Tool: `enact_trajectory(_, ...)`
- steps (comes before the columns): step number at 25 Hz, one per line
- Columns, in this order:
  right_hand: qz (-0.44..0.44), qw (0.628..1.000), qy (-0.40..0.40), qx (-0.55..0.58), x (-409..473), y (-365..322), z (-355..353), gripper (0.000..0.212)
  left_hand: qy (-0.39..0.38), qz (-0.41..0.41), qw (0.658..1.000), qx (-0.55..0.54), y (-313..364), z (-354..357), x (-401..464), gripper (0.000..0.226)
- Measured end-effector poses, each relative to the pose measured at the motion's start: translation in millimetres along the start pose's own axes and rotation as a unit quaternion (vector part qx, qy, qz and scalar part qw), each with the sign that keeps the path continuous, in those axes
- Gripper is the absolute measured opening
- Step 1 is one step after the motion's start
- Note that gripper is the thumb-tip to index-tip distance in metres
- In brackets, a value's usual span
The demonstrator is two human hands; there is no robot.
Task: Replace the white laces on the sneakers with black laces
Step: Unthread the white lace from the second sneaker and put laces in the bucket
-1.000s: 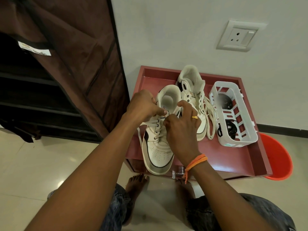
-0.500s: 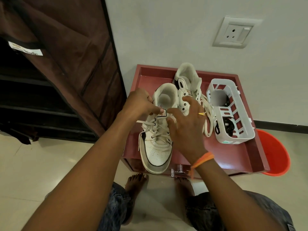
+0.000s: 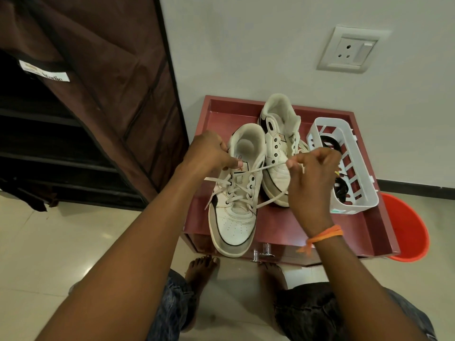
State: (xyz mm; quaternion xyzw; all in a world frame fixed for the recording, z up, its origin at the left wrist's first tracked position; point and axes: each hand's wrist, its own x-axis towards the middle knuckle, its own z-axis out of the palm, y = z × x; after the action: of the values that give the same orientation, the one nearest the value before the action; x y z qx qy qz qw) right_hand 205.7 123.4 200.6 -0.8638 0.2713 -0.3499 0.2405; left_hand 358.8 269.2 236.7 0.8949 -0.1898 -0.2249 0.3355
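Observation:
Two white sneakers stand on a low red cabinet top (image 3: 278, 230). The near sneaker (image 3: 234, 217) points toward me and still carries its white lace (image 3: 268, 167) through the lower eyelets. My left hand (image 3: 211, 153) grips the sneaker's collar and tongue at its left side. My right hand (image 3: 312, 173) pinches the white lace and holds it taut out to the right. The far sneaker (image 3: 278, 134) has bare eyelets, with its loose white lace beside it. Black laces (image 3: 341, 190) lie in a white plastic basket (image 3: 357, 188), partly hidden by my right hand.
A brown fabric wardrobe (image 3: 86, 94) with dark shelves stands to the left. An orange bucket (image 3: 406, 232) sits on the floor right of the cabinet. A wall socket (image 3: 352, 50) is above. My bare feet (image 3: 199, 269) are in front of the cabinet's drawer handle (image 3: 263, 251).
My right hand has moved right from the tongue, pulling a length of white lace out of the upper eyelets. My left hand stays on the sneaker's collar.

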Motion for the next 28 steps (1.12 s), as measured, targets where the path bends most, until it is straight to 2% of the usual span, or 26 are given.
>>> enact_trajectory(2, 0.036, 0.999, 0.004, 0.014, 0, 13, -11, 0.007, 0.003, 0.0, 1.0, -0.001, 0, 1, 0, 0.045)
enact_trajectory(4, 0.031, 0.999, -0.014, 0.011, -6, 10, -10, 0.006, 0.006, 0.0, 1.0, -0.001, 1, 1, 0, 0.045)
enact_trajectory(7, -0.062, 0.995, -0.067, -0.033, -14, -16, 6, 0.024, 0.001, 0.001, 1.0, 0.002, 1, 1, 0, 0.042)
enact_trajectory(10, -0.121, 0.977, -0.132, -0.112, -20, -35, 30, 0.026, 0.003, 0.007, 1.0, 0.008, 1, 0, 0, 0.038)
enact_trajectory(13, -0.076, 0.983, -0.15, -0.068, -22, -33, 40, 0.011, 0.008, 0.006, 1.0, 0.012, 1, 1, -1, 0.036)
enact_trajectory(16, -0.037, 0.989, -0.113, 0.09, -19, -25, 32, 0.003, 0.012, 0.004, 1.0, 0.019, 2, 2, -1, 0.034)
enact_trajectory(19, 0.092, 0.972, -0.077, 0.204, -9, -20, 10, 0.009, 0.003, -0.009, 1.0, 0.014, 3, -2, -1, 0.029)
enact_trajectory(21, 0.185, 0.953, -0.046, 0.235, 0, -8, -6, 0.015, 0.006, -0.009, 1.0, 0.016, 3, -2, -2, 0.026)
enact_trajectory(23, 0.224, 0.943, -0.026, 0.247, 4, 2, -18, 0.02, 0.015, -0.005, 1.0, 0.021, 5, 0, -3, 0.026)
enact_trajectory(25, 0.187, 0.964, -0.022, 0.188, 2, 2, -20, 0.017, 0.019, -0.005, 1.0, 0.025, 6, 1, -3, 0.026)
enact_trajectory(26, 0.128, 0.98, -0.027, 0.15, -1, -1, -17, 0.01, 0.018, -0.005, 0.999, 0.026, 6, 1, -3, 0.027)
enact_trajectory(28, -0.024, 0.995, -0.05, 0.087, -7, -12, -7, 0.018, 0.015, -0.004, 1.0, 0.026, 6, 0, -3, 0.029)
